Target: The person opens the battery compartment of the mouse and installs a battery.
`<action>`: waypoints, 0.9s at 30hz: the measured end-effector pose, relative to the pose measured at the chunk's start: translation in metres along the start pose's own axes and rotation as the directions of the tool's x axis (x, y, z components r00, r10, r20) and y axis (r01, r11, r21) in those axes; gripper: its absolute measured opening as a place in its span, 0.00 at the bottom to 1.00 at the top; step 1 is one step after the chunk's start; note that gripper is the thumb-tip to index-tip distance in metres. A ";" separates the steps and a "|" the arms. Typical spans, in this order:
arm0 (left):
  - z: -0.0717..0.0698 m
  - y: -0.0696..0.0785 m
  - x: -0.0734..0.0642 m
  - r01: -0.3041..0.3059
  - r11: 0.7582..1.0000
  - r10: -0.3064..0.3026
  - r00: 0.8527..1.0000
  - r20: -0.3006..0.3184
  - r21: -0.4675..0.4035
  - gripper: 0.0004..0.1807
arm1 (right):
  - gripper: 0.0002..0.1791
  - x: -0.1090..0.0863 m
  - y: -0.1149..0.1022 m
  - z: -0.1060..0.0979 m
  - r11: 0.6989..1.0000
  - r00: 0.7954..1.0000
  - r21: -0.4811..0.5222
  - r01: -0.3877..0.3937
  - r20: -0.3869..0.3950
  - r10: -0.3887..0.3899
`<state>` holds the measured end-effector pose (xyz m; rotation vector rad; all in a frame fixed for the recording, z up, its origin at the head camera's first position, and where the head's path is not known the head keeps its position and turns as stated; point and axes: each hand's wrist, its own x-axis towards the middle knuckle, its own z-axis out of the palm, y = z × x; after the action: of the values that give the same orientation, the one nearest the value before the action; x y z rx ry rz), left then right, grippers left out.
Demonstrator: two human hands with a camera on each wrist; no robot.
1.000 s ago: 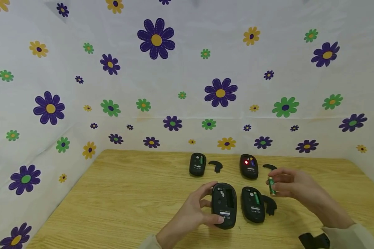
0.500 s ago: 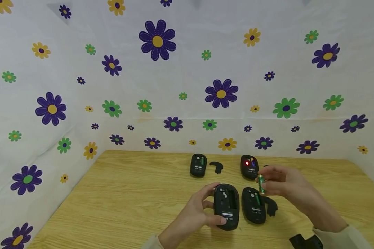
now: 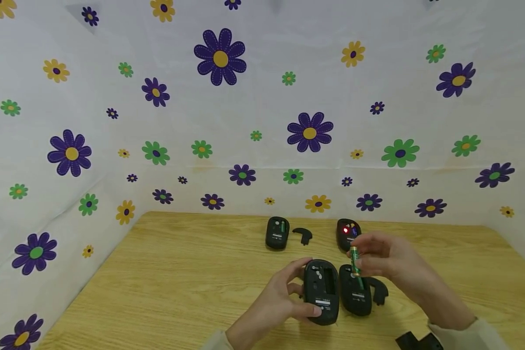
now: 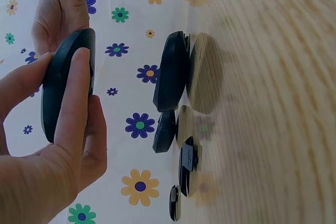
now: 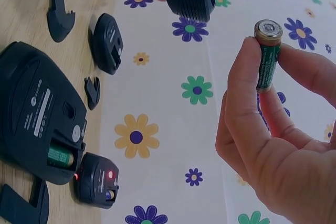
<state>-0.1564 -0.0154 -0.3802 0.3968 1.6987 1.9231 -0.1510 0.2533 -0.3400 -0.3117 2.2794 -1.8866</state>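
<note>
My left hand [image 3: 275, 304] grips a black computer mouse [image 3: 321, 294] raised off the table, its underside up and its battery slot showing dark. Thumb and fingers hold the mouse by its sides in the left wrist view. To the right, my right hand [image 3: 398, 270] pinches a green AA-type battery [image 5: 266, 59] between thumb and fingertips, upright. The battery is above a second overturned mouse [image 3: 356, 301], apart from the held one. That second mouse lies on the table with a green battery [image 5: 60, 156] in its open slot.
At the back lie an overturned mouse [image 3: 277, 239] with a battery cover [image 3: 304, 236] beside it, and another mouse [image 3: 343, 239] with a red light. One cover [image 3: 378, 291] lies right of the near mouse. A black piece [image 3: 420, 341] is by the right sleeve. Flowered cloth [image 3: 170, 121] stands behind.
My right hand has moved left with the battery, from beside the near mouse to over its upper end. The left hand and its mouse have shifted slightly right.
</note>
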 end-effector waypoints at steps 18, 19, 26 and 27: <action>0.000 0.001 -0.001 0.011 1.000 -0.011 1.000 0.016 -0.013 0.48 | 0.17 0.005 -0.010 0.030 0.999 0.999 -0.029 0.040 0.031 -0.039; 0.000 0.001 0.000 0.013 1.000 -0.013 1.000 0.017 -0.012 0.48 | 0.16 0.005 -0.010 0.031 0.998 0.998 -0.036 0.049 0.031 -0.048; 0.000 0.001 0.000 0.019 1.000 -0.019 1.000 0.012 -0.010 0.48 | 0.13 0.007 -0.012 0.036 0.997 0.997 -0.038 0.071 0.024 -0.070; 0.000 0.001 0.000 0.019 1.000 -0.018 1.000 0.010 -0.008 0.48 | 0.14 0.007 -0.012 0.037 0.997 0.997 -0.036 0.071 0.026 -0.070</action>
<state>-0.1563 -0.0154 -0.3793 0.3852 1.6817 1.9116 -0.1479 0.2139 -0.3349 -0.4235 2.3189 -1.8644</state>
